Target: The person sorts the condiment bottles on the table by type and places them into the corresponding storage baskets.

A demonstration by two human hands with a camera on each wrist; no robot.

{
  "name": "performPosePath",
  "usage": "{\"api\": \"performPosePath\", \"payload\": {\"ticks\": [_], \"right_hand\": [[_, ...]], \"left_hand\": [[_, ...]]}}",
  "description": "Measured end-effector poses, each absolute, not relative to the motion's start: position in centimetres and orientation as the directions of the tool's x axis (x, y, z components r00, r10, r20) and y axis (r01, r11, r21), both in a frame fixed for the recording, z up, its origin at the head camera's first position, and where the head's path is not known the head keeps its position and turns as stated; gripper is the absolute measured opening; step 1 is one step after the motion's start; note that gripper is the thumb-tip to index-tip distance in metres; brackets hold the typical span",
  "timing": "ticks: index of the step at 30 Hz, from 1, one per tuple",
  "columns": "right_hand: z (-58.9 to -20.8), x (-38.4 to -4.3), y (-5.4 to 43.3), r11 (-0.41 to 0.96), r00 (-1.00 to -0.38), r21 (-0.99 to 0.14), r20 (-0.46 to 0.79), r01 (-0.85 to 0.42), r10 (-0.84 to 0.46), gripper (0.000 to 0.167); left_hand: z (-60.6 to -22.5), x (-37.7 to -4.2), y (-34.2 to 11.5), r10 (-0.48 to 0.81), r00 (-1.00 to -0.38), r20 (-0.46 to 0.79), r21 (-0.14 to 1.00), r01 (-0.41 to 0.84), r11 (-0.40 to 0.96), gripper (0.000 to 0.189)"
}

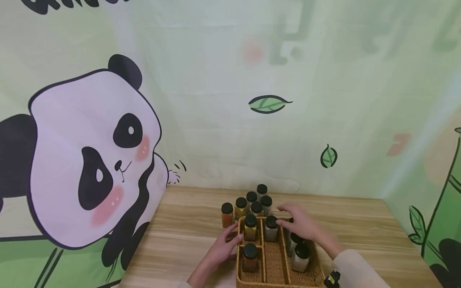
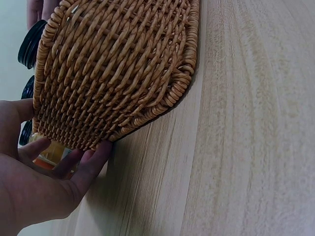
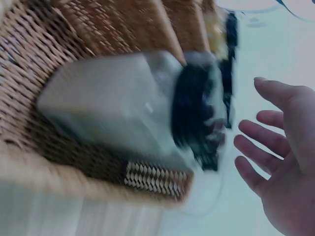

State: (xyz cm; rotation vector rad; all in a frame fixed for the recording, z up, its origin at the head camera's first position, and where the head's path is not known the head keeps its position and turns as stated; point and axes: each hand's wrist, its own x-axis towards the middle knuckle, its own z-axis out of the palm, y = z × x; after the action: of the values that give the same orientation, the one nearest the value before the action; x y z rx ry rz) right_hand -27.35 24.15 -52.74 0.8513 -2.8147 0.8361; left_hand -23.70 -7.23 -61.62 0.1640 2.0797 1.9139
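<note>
A divided wicker basket [image 1: 275, 260] stands on the wooden table, holding black-lidded spice jars. In its left compartments are a yellow jar [image 1: 250, 233] and a reddish-brown jar [image 1: 250, 263]. A pale jar [image 1: 271, 233] stands in the far part of the middle compartment. Two whitish jars, one of them the near jar [image 1: 300, 263], occupy the right compartment; the other is partly hidden. My left hand [image 2: 44, 187] touches the basket's outer far-left corner with spread fingers. Over the far rim, my right hand [image 1: 300, 222] has its thumb beside the pale jar's lid; the right wrist view shows it holding nothing.
Behind the basket several more jars stand close together, among them an orange jar [image 1: 227, 217] and a yellow jar [image 1: 240, 209]. A panda-printed backdrop [image 1: 216, 120] rises along the table's back edge. Bare wood [image 1: 187, 224] lies left of the basket.
</note>
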Motion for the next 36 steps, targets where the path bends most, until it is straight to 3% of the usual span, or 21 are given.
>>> {"api": "performPosePath", "payload": {"ticks": [12,18,25,36], "right_hand": [[-50.8,-27.8,30.9,0.671,-0.926,-0.641,0.213,-0.373,-0.311,0.042],[-52.1,-27.2,32.7,0.681,-0.936,-0.645,0.186,-0.347,-0.300,0.036],[-54.7,-25.9,33.4,0.647,-0.962,-0.726,0.077,-0.233,-0.261,0.036],[-57.8,-24.5,33.3,0.415,-0.966,-0.907,-0.046,-0.066,-0.255,0.047]], "left_hand": [[-61.8,-23.7,-7.1,0.286,-0.944,-0.162,0.985,-0.138,0.104,0.072],[-62.0,-23.7,-7.2,0.276,-0.947,-0.164,0.985,-0.142,0.098,0.071],[-62.1,-23.8,-7.1,0.283,-0.946,-0.157,0.986,-0.136,0.092,0.072],[-61.8,-23.6,-7.1,0.276,-0.948,-0.161,0.985,-0.139,0.098,0.070]]}}
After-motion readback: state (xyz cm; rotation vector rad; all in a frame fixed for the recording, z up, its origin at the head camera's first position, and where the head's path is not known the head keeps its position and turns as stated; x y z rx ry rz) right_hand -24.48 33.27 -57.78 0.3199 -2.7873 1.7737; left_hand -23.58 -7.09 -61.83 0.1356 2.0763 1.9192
